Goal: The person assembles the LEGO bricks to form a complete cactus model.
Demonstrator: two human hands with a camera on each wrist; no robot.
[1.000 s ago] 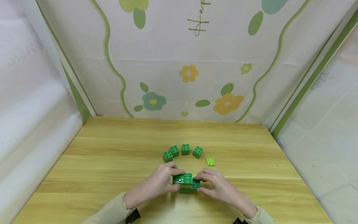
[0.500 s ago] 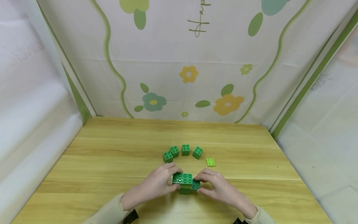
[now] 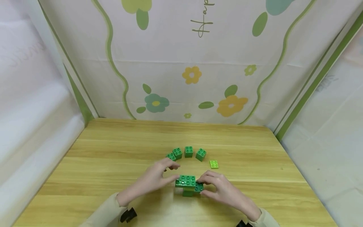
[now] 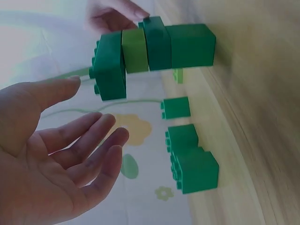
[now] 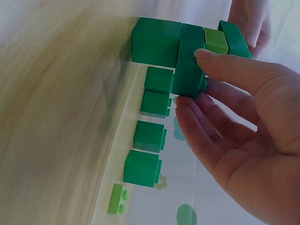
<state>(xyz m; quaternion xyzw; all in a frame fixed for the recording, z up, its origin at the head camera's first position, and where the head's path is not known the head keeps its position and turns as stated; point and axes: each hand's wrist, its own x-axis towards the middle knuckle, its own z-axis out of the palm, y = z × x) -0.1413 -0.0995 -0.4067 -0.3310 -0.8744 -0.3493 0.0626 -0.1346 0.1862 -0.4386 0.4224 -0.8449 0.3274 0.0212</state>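
A stack of toy building bricks stands on the wooden table (image 3: 244, 145). Its top is a long green brick (image 3: 185, 181); under that comes a lime brick (image 4: 135, 51), then a long dark green brick (image 5: 189, 61) sticking out to the right, then a green block (image 4: 192, 45) at the bottom. My right hand (image 3: 222, 189) pinches the jutting end of the dark green brick between thumb and fingers. Just left of the top brick, my left hand (image 3: 153, 178) holds nothing, its fingers loosely spread and its thumb close to the brick's end.
Behind the stack, several small green bricks (image 3: 188, 152) stand in a loose arc, the leftmost partly hidden by my left hand. A flat lime brick (image 3: 214, 164) lies to their right. A white flowered cloth (image 3: 158, 78) hangs along the table's back edge.
My left hand has let go of the top green brick and drawn away to the left, its fingers spreading. The right hand and the stack have stayed in place.
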